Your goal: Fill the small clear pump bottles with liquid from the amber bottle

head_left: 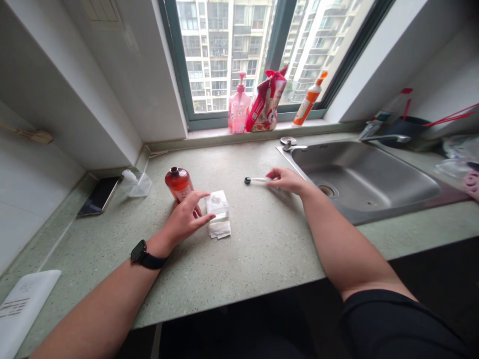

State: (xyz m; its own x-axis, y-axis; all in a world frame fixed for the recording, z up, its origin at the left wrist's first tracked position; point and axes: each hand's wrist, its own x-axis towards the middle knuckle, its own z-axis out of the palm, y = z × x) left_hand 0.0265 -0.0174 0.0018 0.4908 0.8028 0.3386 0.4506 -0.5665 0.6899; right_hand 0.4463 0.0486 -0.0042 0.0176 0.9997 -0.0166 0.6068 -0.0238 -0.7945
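My left hand [189, 214], with a black watch on the wrist, has its thumb and index finger spread at the left side of a clear square bottle [217, 203]. Whether the fingertips touch it, I cannot tell. An amber bottle [178, 183] with an uncapped dark neck stands just behind this hand, its lower part hidden. Folded white tissue [220, 230] lies in front of the clear bottle. To the right, my right hand [283, 179] pinches the end of a slim whitish stem with a black round end [247, 180], low over the counter; its exact kind is unclear.
A steel sink [359, 174] with a faucet [389, 138] is on the right. Left are a phone [100, 196] and a clear pump-topped container [137, 184]. A pink pump bottle [238, 107], red bag [267, 104] and orange bottle [309, 102] line the windowsill.
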